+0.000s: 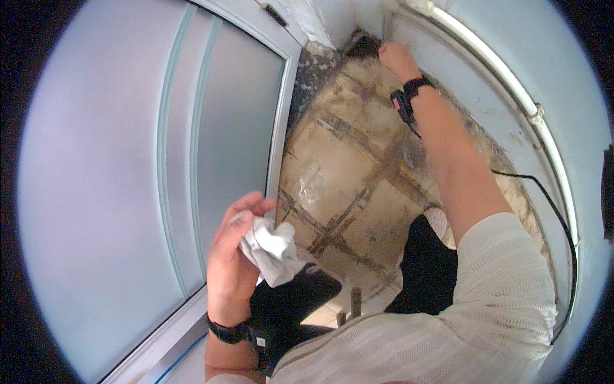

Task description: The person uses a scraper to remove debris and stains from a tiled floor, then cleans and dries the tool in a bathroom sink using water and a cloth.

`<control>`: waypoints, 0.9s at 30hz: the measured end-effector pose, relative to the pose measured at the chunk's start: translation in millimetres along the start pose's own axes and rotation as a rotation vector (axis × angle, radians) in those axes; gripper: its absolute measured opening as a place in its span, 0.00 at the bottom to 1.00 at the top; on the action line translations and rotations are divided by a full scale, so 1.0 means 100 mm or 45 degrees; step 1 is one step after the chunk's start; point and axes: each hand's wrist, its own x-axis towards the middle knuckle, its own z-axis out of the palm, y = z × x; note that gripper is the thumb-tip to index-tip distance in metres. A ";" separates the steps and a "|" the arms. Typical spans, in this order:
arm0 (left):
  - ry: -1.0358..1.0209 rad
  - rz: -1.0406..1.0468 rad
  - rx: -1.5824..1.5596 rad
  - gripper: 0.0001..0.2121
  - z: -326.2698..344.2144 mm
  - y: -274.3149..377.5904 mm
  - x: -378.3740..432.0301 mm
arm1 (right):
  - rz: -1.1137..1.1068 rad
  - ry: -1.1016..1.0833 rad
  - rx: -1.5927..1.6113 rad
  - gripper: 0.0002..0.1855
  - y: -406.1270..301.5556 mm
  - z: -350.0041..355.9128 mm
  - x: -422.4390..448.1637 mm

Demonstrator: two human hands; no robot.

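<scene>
My left hand [240, 230] holds a crumpled white cloth [271, 247] between thumb and fingers, beside the frame of a frosted glass door [230, 120]. My right hand [399, 60] is stretched far forward, low against the wall at the corner, with its fingers curled. Whether it grips anything cannot be made out. A dark patch [363, 45] lies in the corner just left of its knuckles. Each wrist wears a black strap with a small device.
The tiled floor [331, 168] is stained, with dark joints and a shiny spot. A white pipe [508, 81] runs along the right wall. A black cable [551, 197] hangs beside my right arm. A dark hinge [274, 14] sits on the door frame.
</scene>
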 end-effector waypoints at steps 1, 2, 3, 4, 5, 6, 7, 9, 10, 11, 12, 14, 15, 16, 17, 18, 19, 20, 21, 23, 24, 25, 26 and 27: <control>0.012 0.006 0.005 0.19 0.00 0.00 -0.02 | -0.071 0.012 -0.062 0.12 -0.06 0.06 -0.04; 0.016 0.001 -0.016 0.19 -0.01 0.04 -0.05 | -0.048 -0.120 -0.034 0.12 -0.09 -0.06 0.01; 0.014 0.010 -0.019 0.19 -0.04 0.05 -0.05 | -0.016 -0.262 -0.001 0.13 -0.20 -0.23 -0.01; 0.011 0.040 -0.014 0.19 -0.08 0.07 -0.04 | 0.038 -0.297 -0.064 0.13 -0.28 -0.41 -0.04; 0.002 0.043 -0.006 0.19 -0.10 0.04 -0.04 | 0.050 -0.308 -0.072 0.13 -0.23 -0.45 -0.04; 0.040 0.047 -0.017 0.19 -0.10 0.01 -0.01 | 0.082 -0.306 -0.098 0.13 -0.15 -0.46 -0.01; 0.060 0.053 -0.021 0.19 -0.11 -0.01 -0.03 | 0.083 -0.298 -0.107 0.13 -0.25 -0.53 0.06; 0.024 0.003 0.006 0.19 -0.12 -0.01 -0.05 | 0.152 -0.265 -0.040 0.12 -0.36 -0.50 0.11; 0.006 0.003 -0.014 0.18 -0.08 -0.01 -0.04 | 0.187 -0.219 -0.049 0.12 -0.31 -0.39 0.19; -0.002 0.003 -0.009 0.18 -0.05 0.01 -0.03 | 0.222 -0.172 -0.059 0.11 -0.25 -0.28 0.26; -0.010 -0.003 -0.022 0.18 -0.04 0.02 -0.02 | 0.226 -0.176 -0.058 0.11 -0.22 -0.14 0.30; -0.030 -0.014 -0.034 0.18 -0.02 0.03 0.00 | 0.094 -0.148 -0.117 0.11 -0.16 -0.01 0.36; -0.018 -0.005 -0.038 0.18 -0.04 0.03 0.00 | 0.040 -0.142 -0.131 0.10 -0.23 -0.01 0.39; -0.008 0.003 -0.042 0.18 -0.04 0.02 -0.01 | 0.055 -0.054 -0.118 0.10 -0.29 -0.02 0.43; -0.004 0.002 -0.043 0.18 -0.04 0.02 -0.01 | 0.064 -0.011 -0.111 0.10 -0.34 -0.04 0.46; 0.015 0.002 -0.040 0.18 -0.06 0.01 -0.03 | 0.061 0.028 -0.102 0.10 -0.48 -0.10 0.49; 0.039 -0.003 -0.039 0.18 -0.08 0.00 -0.04 | 0.102 -0.009 -0.021 0.10 -0.74 -0.31 0.44; 0.058 -0.005 -0.047 0.18 -0.10 -0.01 -0.06 | 0.142 -0.049 0.061 0.09 -0.93 -0.44 0.39; 0.016 -0.017 -0.027 0.19 -0.07 -0.03 0.00 | 0.171 -0.038 0.034 0.09 -0.84 -0.54 0.31; 0.003 -0.013 -0.009 0.19 -0.06 0.01 0.01 | 0.303 -0.117 0.052 0.10 -0.85 -0.64 0.29; -0.006 -0.004 -0.016 0.19 -0.08 0.02 0.00 | 0.297 -0.119 0.051 0.10 -0.84 -0.62 0.29; -0.014 0.006 -0.023 0.19 -0.09 0.02 -0.01 | 0.307 -0.120 0.087 0.10 -0.81 -0.58 0.27; -0.010 0.007 -0.028 0.19 -0.09 0.03 -0.02 | 0.315 -0.121 0.124 0.10 -0.78 -0.54 0.25; 0.006 0.007 -0.035 0.19 -0.08 0.04 -0.04 | 0.310 -0.124 0.122 0.10 -0.75 -0.50 0.24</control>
